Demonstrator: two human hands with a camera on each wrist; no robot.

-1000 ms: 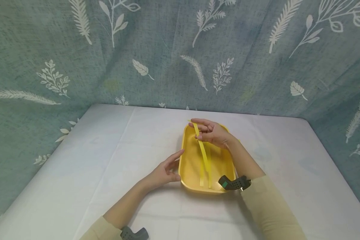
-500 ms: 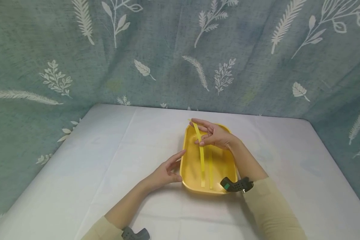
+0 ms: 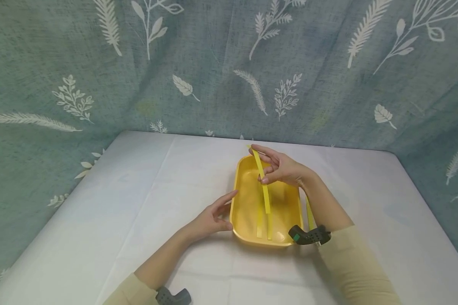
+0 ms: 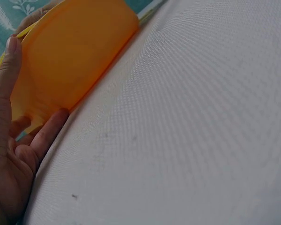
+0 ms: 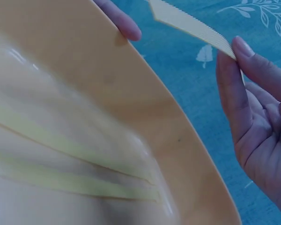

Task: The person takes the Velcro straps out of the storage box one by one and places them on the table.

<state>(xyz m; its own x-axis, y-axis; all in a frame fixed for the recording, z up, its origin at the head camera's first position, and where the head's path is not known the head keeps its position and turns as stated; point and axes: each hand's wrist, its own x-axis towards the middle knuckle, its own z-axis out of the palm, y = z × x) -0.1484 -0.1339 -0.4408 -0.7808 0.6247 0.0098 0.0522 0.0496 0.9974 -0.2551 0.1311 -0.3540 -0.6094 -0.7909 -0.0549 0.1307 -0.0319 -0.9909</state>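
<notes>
A yellow rectangular tray (image 3: 248,220) stands on the table. My left hand (image 3: 208,218) lies along its left side, fingers and thumb touching the outer wall and rim; in the left wrist view, part of the hand (image 4: 14,154) is beside that wall. Above the tray's far part, my right hand (image 3: 284,168) pinches a yellow strip (image 3: 265,192) between thumb and fingers. The right wrist view shows this held strip (image 5: 192,29) with a finely toothed edge. Two flat strips (image 5: 75,183) lie on the tray's floor. The strips' material is unclear.
Another yellow strip (image 3: 310,216) is just right of the tray, partly hidden by the right forearm. A white cloth (image 3: 149,212) covers the table. A blue-green curtain (image 3: 213,55) with white leaf prints hangs behind. Dark bands (image 3: 309,235) sit on both wrists.
My right hand has shifted a little right and up with the strip, which now hangs more centrally over the tray. A strip outside the tray's right side has come into sight. The left hand stays put.
</notes>
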